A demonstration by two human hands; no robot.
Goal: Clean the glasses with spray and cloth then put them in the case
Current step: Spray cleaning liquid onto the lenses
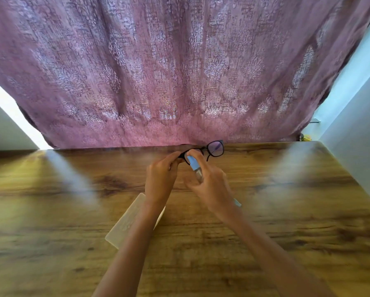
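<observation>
Black-framed glasses [214,149] are held up above the wooden table, lenses facing me. My left hand [161,179] grips their left end by the frame. My right hand [209,189] holds a small clear spray bottle with a light blue top [194,165], its nozzle right at the left lens. A pale, translucent glasses case [126,221] lies on the table under my left forearm, partly hidden by it. A light blue edge, maybe the cloth [237,203], peeks out below my right wrist.
The wooden table [287,211] fills the lower half of the view. A purple patterned curtain [179,71] hangs along its far edge. White walls stand at left and right, and a small yellow object [306,137] sits at the far right corner.
</observation>
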